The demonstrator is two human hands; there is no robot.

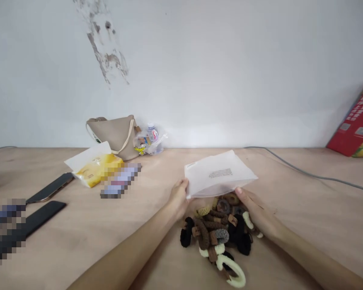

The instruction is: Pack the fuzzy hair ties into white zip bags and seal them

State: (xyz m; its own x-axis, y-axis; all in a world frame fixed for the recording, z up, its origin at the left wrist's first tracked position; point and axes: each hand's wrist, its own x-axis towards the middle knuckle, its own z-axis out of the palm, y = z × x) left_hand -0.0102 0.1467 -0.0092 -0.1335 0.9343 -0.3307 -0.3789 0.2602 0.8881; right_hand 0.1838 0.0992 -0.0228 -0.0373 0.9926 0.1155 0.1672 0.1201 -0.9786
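Note:
A frosted white plastic bag (219, 173) with small printed text is held up by its near edge over the wooden table (305, 225). My left hand (179, 197) pinches the bag's left corner. My right hand (255, 215) grips the bag's right corner, and its fingers rest among a pile of hair ties (219, 233). The ties are brown, black, grey and cream, heaped right below the bag's opening between my two hands. A cream loop (232, 272) lies at the pile's near end.
A beige tote bag (116, 135) and a crumpled clear bottle bag (149, 141) stand by the wall. A yellow packet (93, 167) and two dark phones (46, 201) lie at the left. A grey cable (305, 173) runs right, near a red box (357, 125).

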